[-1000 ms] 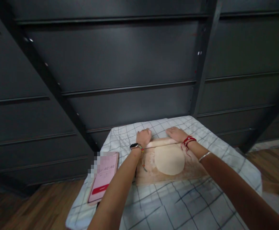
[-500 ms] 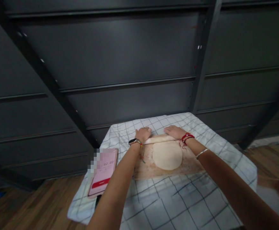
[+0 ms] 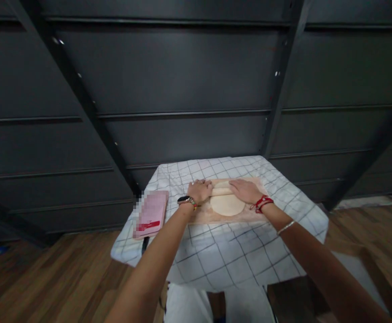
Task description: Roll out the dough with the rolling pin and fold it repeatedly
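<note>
A pale wooden rolling pin (image 3: 220, 192) lies across a flattened round of dough (image 3: 228, 207) on a floured wooden board (image 3: 201, 218). At the pin's left end, my left hand (image 3: 200, 191) rests over it with bent fingers. My right hand (image 3: 246, 190) presses on the other end, fingers stretched forward and close together. Dough shows on both the near and far sides of the pin. The ends of the pin are hidden under my hands.
A white checked cloth (image 3: 223, 255) covers the small table. To the left of the board lies a phone with a pink screen (image 3: 157, 206). Dark metal panels (image 3: 189, 139) rise just behind the table. An open box (image 3: 360, 269) stands at the lower right.
My hands have rolled the pin from the dough's far edge back onto the dough, toward me. The camera view has shifted, showing my lap and the box.
</note>
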### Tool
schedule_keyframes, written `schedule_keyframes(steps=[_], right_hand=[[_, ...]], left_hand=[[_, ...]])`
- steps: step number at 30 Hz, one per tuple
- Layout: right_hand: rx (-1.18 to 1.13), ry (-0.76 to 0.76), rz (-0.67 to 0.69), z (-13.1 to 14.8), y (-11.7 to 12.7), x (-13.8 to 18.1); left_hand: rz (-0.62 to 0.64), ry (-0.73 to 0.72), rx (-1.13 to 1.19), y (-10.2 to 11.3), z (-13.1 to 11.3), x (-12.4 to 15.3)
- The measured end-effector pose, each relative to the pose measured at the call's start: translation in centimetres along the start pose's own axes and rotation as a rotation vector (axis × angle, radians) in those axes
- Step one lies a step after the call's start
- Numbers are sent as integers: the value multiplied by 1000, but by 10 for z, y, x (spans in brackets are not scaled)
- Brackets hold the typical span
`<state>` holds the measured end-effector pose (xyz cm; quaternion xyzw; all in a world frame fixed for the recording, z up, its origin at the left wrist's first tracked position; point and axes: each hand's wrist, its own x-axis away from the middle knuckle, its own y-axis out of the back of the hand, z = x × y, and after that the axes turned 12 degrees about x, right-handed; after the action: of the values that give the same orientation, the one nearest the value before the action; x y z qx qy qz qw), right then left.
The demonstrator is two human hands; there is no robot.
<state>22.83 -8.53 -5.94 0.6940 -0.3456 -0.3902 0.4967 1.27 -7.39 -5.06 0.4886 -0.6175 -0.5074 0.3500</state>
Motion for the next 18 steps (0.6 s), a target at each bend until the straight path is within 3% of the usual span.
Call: schedule_keyframes(steps=[4,8,18], right_hand=[[-24,-34,9,9,6,20],[-30,-50,14,10,13,15],[22,-22,49,-18,-1,-59]], left_hand=[[-101,-47,10,-8,-2,15],[-170,-12,-17,-14,0,9],[-222,99,60,1,15,-63]])
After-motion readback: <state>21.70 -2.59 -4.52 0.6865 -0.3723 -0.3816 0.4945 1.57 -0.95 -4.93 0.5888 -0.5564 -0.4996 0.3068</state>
